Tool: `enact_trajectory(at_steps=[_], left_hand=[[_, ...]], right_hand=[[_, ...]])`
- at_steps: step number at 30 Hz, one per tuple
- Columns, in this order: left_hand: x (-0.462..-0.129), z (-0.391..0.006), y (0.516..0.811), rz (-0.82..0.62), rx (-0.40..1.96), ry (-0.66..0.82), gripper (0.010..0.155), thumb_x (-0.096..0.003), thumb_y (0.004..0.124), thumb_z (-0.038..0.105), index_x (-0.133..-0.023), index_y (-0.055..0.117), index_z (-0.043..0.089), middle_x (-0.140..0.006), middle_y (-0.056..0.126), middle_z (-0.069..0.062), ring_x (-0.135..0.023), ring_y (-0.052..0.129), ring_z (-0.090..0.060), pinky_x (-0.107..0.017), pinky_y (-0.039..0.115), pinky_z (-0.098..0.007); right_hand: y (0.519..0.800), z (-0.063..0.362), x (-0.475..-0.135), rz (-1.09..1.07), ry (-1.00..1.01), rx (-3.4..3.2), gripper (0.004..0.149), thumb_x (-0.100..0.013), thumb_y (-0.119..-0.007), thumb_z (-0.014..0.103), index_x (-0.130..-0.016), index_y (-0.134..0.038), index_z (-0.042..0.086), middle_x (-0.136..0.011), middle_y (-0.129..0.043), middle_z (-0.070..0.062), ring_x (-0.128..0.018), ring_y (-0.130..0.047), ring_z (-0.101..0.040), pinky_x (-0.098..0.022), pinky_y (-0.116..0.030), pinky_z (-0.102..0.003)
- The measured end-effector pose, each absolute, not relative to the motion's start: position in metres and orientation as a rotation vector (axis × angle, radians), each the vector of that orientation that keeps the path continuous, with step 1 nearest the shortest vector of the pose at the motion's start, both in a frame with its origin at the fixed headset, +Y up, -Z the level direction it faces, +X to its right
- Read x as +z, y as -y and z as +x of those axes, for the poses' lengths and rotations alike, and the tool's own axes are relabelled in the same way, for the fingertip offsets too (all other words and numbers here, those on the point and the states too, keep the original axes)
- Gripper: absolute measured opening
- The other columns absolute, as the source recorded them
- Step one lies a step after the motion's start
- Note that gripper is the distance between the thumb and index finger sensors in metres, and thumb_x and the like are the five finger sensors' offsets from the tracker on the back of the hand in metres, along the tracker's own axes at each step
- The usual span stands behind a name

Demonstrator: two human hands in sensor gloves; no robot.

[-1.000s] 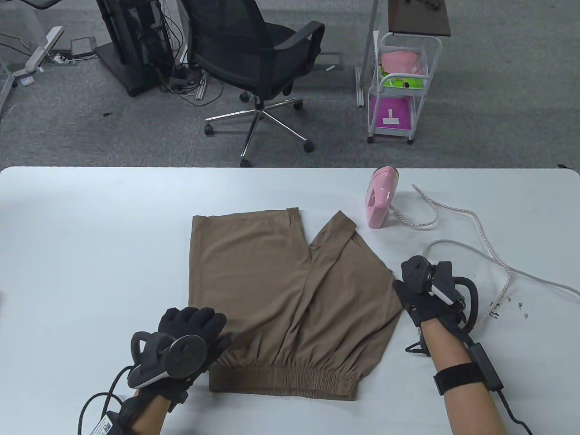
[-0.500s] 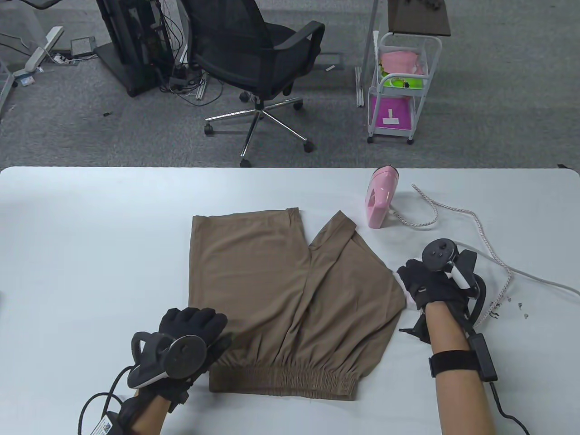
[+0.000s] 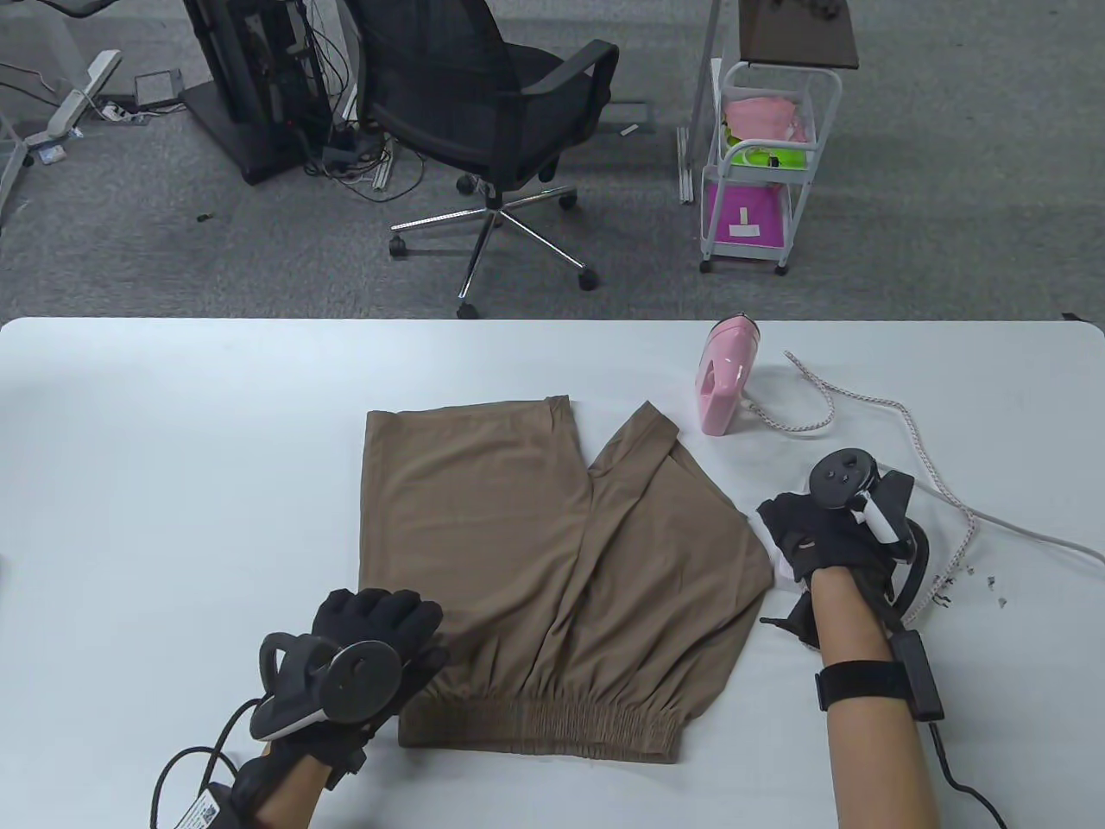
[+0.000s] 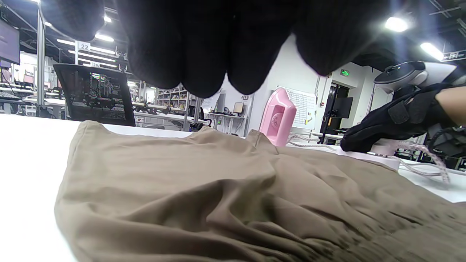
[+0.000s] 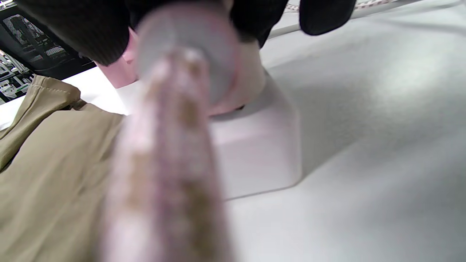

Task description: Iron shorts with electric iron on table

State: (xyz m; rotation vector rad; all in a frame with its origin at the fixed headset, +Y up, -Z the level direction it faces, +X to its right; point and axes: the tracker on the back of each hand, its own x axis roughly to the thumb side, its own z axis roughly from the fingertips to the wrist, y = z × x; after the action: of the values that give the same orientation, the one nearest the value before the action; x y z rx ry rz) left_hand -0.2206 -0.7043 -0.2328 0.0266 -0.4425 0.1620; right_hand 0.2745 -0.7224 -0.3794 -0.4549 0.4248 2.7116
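Shorts, tan with an elastic waist, lie flat on the white table, waistband toward the person. They span the gap between the two hands.

Change over the last second: the right hand has rolled from edge-on to palm-down, and its tracker now faces up. It has settled on a white socket block that sits just off the shorts' right hem. The left hand has crept slightly inward along the waistband corner.

Grip, right: fingers curl round a pink plug seated in the block's top. The braided cord leaves the plug toward the wrist camera, blurred. Whether the plug is fully home cannot be told.

Grip, left: fingers spread, palm flat on the fabric, pressing and holding nothing.

Electric iron, pink, stands on its heel beyond the right hand's grip, apart from it and just off the far leg hem. Nobody touches it. A white cable runs outward from the block, away from the shorts.

Judgement: this is the power-up step, and no ironing has begun. The next move is probably a reach forward for the iron.

Writing: a "22" sign hangs beyond the left fingers. A green sign and a coded label at the left wrist are unreadable. No brand is legible on the iron.
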Motion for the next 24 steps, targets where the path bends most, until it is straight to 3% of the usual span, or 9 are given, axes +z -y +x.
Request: enact_trajectory(at_steps=[9, 14, 17, 24], left_hand=[[-0.236, -0.208, 0.687, 0.067, 0.225, 0.421, 0.057, -0.0524, 0.072, 0.057, -0.101, 0.076, 0.027, -0.105, 0.078, -0.005, -0.097, 0.076, -0.037, -0.073, 0.054, -0.07], [-0.236, -0.201, 0.676, 0.124, 0.211, 0.352, 0.059, -0.0526, 0.072, 0.058, -0.103, 0.072, 0.028, -0.111, 0.069, -0.008, -0.1, 0.071, -0.04, -0.073, 0.05, -0.072], [-0.235, -0.194, 0.671, 0.165, 0.221, 0.306, 0.062, -0.0529, 0.071, 0.058, -0.108, 0.066, 0.03, -0.116, 0.061, -0.009, -0.104, 0.064, -0.043, -0.074, 0.047, -0.072], [-0.224, -0.173, 0.668, 0.329, 0.18, 0.26, 0.067, -0.0532, 0.071, 0.059, -0.112, 0.054, 0.032, -0.122, 0.04, -0.01, -0.111, 0.043, -0.048, -0.075, 0.038, -0.073]], right_hand=[[0.716, 0.262, -0.367, -0.36, -0.434, 2.722, 0.059, -0.061, -0.068, 0.061, -0.109, -0.067, 0.028, -0.108, -0.066, -0.009, -0.104, -0.06, -0.037, -0.073, -0.056, -0.059], [0.685, 0.241, -0.35, -0.287, -0.292, 2.783, 0.057, -0.061, -0.067, 0.061, -0.106, -0.073, 0.027, -0.101, -0.08, -0.008, -0.098, -0.074, -0.037, -0.07, -0.061, -0.06], [0.661, 0.222, -0.335, -0.223, -0.195, 2.792, 0.058, -0.061, -0.067, 0.062, -0.108, -0.07, 0.027, -0.104, -0.076, -0.009, -0.099, -0.072, -0.038, -0.07, -0.06, -0.061], [0.636, 0.164, -0.292, -0.011, 0.069, 2.945, 0.07, -0.06, -0.067, 0.066, -0.117, -0.049, 0.03, -0.118, -0.043, -0.017, -0.106, -0.046, -0.049, -0.072, -0.048, -0.067]])
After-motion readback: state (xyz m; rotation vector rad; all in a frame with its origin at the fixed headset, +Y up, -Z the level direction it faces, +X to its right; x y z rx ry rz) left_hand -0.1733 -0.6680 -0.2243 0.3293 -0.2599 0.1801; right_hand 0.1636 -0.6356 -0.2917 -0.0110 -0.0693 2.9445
